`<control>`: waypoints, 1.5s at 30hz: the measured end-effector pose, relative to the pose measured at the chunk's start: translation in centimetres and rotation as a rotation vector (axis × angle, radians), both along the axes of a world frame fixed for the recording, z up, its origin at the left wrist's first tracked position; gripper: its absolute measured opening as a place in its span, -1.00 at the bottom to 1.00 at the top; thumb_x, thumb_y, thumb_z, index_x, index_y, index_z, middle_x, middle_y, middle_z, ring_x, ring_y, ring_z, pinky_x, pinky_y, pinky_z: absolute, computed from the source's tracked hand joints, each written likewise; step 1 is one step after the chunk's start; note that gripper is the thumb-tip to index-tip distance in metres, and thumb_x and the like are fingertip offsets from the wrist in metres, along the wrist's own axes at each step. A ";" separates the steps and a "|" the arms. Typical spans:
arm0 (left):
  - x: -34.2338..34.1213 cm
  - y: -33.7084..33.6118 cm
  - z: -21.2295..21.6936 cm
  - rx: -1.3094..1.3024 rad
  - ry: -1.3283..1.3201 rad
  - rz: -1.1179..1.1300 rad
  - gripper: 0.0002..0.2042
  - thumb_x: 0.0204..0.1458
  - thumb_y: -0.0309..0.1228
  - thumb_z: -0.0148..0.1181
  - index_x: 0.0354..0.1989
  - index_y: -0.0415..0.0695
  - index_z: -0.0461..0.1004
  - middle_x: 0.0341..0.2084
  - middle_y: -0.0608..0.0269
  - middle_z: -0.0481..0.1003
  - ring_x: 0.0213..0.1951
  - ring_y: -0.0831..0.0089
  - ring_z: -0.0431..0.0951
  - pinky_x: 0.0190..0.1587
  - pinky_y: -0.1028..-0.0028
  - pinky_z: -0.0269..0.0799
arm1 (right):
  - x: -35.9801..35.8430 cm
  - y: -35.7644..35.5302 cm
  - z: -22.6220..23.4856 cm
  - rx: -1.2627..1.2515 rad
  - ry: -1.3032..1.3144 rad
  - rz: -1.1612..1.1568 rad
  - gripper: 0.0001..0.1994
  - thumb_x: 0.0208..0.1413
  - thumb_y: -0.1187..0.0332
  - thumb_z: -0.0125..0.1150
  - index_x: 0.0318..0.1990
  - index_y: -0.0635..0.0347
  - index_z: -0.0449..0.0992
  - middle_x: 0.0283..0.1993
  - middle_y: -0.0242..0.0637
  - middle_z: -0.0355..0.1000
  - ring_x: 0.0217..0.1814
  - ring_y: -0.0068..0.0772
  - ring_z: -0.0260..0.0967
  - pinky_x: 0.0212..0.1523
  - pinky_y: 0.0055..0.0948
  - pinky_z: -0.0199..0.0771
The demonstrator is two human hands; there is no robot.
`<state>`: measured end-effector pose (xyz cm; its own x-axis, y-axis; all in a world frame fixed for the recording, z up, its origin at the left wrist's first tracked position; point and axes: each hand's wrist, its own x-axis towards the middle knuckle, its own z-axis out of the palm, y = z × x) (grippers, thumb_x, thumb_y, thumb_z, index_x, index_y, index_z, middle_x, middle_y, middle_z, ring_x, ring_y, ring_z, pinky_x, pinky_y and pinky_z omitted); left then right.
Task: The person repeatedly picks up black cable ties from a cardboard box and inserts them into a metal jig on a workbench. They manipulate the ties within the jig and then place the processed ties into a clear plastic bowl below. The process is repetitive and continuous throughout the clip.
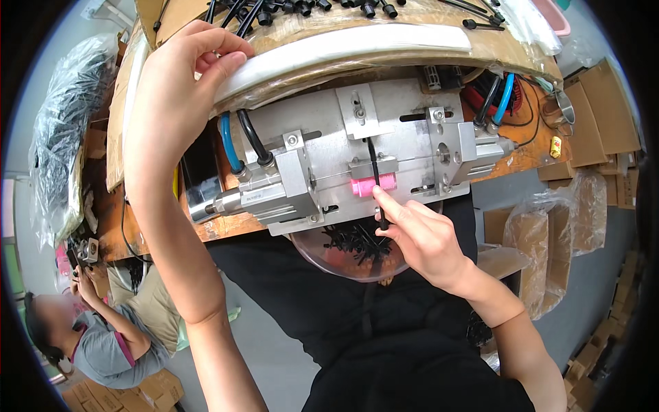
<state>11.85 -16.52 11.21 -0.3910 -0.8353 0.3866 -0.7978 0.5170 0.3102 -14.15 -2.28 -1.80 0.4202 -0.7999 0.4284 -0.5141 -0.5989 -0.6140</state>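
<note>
- A black strip [375, 180] is set upright in the middle slot of a metal jig [384, 130], just behind a pink roller [374, 185].
- The strip's lower end is pinched between thumb and forefinger of the right hand [420, 237], whose other fingers are curled in.
- The seating appears part done: the strip is in the slot but not yet let go.
- Under the jig, a clear bowl [312, 253] holds many black pieces, judged to be finished ones.
- More black strips [302, 8] lie on the cardboard at the top, seemingly left to do.
- The left hand [180, 82] is closed around the end of a white pad [343, 49] on the bench edge.
- The strip's upper end is hard to tell against the slot.
- How the roller is held cannot be made out.
- The bowl is half hidden by jig and hand.
- A seated person [103, 343] at lower left is cut off.
</note>
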 end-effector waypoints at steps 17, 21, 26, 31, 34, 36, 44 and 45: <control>-4.3 6.4 -1.3 -0.046 0.318 0.091 -0.40 -0.11 -0.70 0.22 0.22 -0.10 0.38 -0.45 0.38 0.36 -0.41 0.64 0.29 -0.32 0.62 0.29 | 0.4 -21.4 15.3 -0.177 0.540 0.108 -0.85 -0.04 0.41 0.29 -0.34 0.32 0.60 -0.41 -0.11 0.53 -0.35 -0.29 0.51 -0.31 -0.36 0.48; -8.3 13.8 -6.8 -0.105 0.112 0.023 -0.25 -0.29 -0.65 0.32 0.24 -0.36 0.27 -0.42 0.21 0.38 -0.40 0.36 0.37 -0.26 0.38 0.35 | -1.5 -16.6 18.8 0.001 0.041 0.013 -0.78 0.08 0.36 0.21 -0.24 0.38 0.59 -0.37 -0.14 0.56 -0.42 -0.56 0.49 -0.44 -0.56 0.49; -11.1 16.8 -10.7 0.005 0.047 0.105 -0.45 -0.09 -0.58 0.23 0.17 -0.36 0.33 -0.35 0.22 0.36 -0.38 0.37 0.36 -0.28 0.43 0.35 | 0.6 -13.4 15.3 -0.317 -0.225 -0.225 -0.78 0.10 0.35 0.21 -0.21 0.33 0.58 -0.33 -0.19 0.57 -0.40 -0.53 0.48 -0.42 -0.56 0.47; -11.6 15.5 -9.2 -0.204 0.275 -0.014 -0.49 -0.10 -0.58 0.29 0.11 -0.38 0.39 -0.34 0.19 0.42 -0.38 0.35 0.42 -0.28 0.41 0.40 | -4.9 -8.7 14.7 0.043 -0.282 -0.181 -0.78 0.12 0.47 0.08 -0.11 0.36 0.51 -0.27 -0.20 0.54 -0.44 -0.61 0.38 -0.50 -0.67 0.32; -12.1 14.6 -7.8 -0.302 0.488 -0.084 -0.44 -0.32 -0.62 0.44 -0.02 -0.35 0.41 -0.26 0.07 0.55 -0.30 0.25 0.51 -0.26 0.40 0.40 | -2.7 -5.4 11.9 0.367 -0.363 0.067 -0.77 -0.11 0.67 0.21 -0.21 0.49 0.50 -0.30 -0.06 0.52 -0.21 -0.28 0.54 -0.25 -0.49 0.57; -12.1 13.7 -7.1 -0.275 0.573 -0.160 -0.47 -0.29 -0.61 0.45 -0.04 -0.30 0.42 -0.22 0.07 0.55 -0.27 0.25 0.51 -0.24 0.41 0.41 | -2.9 -4.8 10.7 0.461 -0.509 0.105 -0.82 -0.09 0.62 0.29 -0.27 0.44 0.54 -0.30 -0.16 0.53 -0.26 -0.42 0.52 -0.28 -0.55 0.53; -6.0 4.2 -3.0 -0.409 0.129 0.319 -0.80 0.11 -0.39 0.17 -0.12 -0.14 0.49 -0.18 0.13 0.50 -0.24 0.29 0.47 -0.15 0.40 0.38 | -5.0 -9.4 14.3 -0.282 0.013 -0.438 -0.85 0.19 0.49 0.12 -0.24 0.44 0.55 -0.25 -0.16 0.55 -0.26 -0.58 0.47 -0.26 -0.65 0.43; -3.3 2.8 -3.0 -0.422 0.014 0.317 -0.81 0.14 -0.36 0.13 -0.15 -0.17 0.50 -0.21 0.12 0.49 -0.23 0.29 0.47 -0.11 0.41 0.38 | -5.4 -11.6 14.9 -0.381 0.145 -0.452 -0.81 0.23 0.46 0.09 -0.17 0.43 0.54 -0.21 -0.12 0.56 -0.24 -0.57 0.48 -0.25 -0.66 0.43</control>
